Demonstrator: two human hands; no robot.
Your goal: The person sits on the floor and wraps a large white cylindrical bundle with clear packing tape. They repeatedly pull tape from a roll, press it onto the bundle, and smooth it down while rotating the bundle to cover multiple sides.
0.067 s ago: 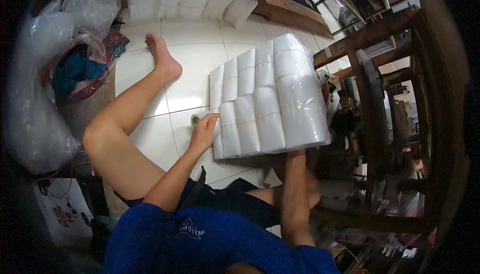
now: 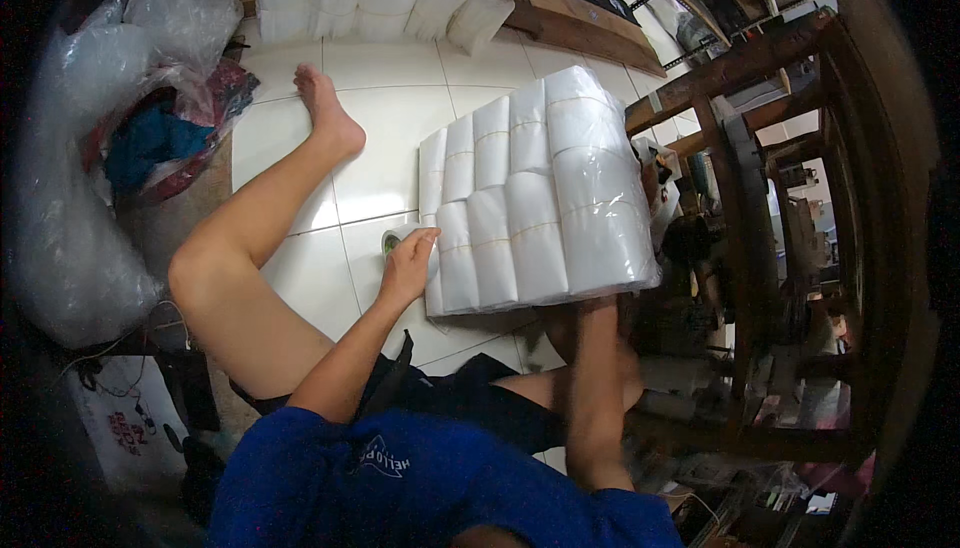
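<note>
A large block of white plastic bags, stacked in two rows of rubber-banded bundles inside a clear wrap, is propped up at an angle in front of me. At its near left edge is my left hand, fingers closed and thumb against the bundles. Around what looks like a tape roll, with a green inside, this hand is curled; most of the roll is hidden. Under the block's near right end goes my right forearm. The block hides my right hand and its fingers.
Clear plastic sacks crowd the left side, with teal cloth among them. More white bundles stand beyond my bare foot on the tiles. A dark wooden frame rises close on the right.
The block has shifted very slightly, and my right forearm has moved a little to the right. My left hand looks the same.
</note>
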